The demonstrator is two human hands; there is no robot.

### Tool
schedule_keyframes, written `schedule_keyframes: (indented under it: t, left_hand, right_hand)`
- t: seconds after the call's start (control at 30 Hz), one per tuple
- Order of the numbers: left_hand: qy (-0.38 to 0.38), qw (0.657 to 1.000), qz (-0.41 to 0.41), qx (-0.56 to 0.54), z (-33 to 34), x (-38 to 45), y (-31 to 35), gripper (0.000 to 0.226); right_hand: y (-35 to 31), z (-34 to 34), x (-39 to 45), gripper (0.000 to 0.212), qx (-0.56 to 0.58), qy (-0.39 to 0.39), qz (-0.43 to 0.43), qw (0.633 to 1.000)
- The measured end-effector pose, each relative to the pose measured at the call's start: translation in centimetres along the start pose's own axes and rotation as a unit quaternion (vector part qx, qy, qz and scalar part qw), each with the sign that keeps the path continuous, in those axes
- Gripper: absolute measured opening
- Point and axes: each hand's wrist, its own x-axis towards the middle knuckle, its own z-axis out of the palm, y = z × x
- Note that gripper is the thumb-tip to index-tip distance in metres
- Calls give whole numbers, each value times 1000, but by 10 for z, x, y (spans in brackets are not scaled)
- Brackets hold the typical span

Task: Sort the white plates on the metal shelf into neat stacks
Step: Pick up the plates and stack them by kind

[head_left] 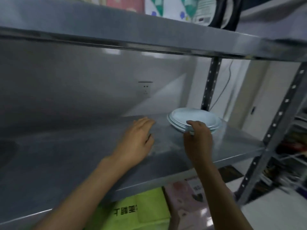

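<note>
A small stack of white plates [194, 117] sits at the right end of the metal shelf [74, 155], near the back upright. My right hand [197, 138] grips the near rim of the stack, thumb on top and fingers curled under the edge. Left of the plates, my left hand [136, 140] lies flat on the bare shelf surface with its fingers straight, a short gap away from the stack. The frame is blurred, so I cannot tell how many plates are in the stack.
An upper metal shelf [149, 35] hangs low overhead with patterned packages on it. Perforated uprights [211, 83] stand behind and right of the plates. A green cloth [132, 211] and a pink box [186, 200] lie below the shelf.
</note>
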Motion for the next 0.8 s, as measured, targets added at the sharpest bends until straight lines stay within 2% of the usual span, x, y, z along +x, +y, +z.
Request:
schedule_keyframes:
  t: [0.07, 0.13, 0.2, 0.3, 0.43, 0.57, 0.8]
  left_hand:
    - [-4, 1000, 0, -30, 20, 8, 9, 54]
    - [-4, 999, 2, -41, 34, 11, 16, 44]
    - [-9, 999, -8, -45, 46, 11, 16, 45]
    - [-20, 998, -44, -48, 57, 10, 15, 56]
    - [-1, 997, -47, -61, 58, 9, 11, 58]
    - [20, 996, -52, -74, 54, 7, 9, 57]
    - [14, 994, -53, -91, 38, -2, 4, 65]
  right_hand:
    - [24, -2, 17, 42, -83, -44, 24, 995]
    - [41, 1, 32, 54, -160, -118, 33, 979]
    - [51, 3, 42, 61, -203, -187, 28, 961]
    - [59, 2, 44, 53, -219, -237, 5, 946]
    - [60, -1, 45, 41, -203, -205, 19, 957]
    - [55, -6, 48, 34, -208, -178, -10, 962]
    - [40, -17, 54, 23, -109, -138, 56, 983]
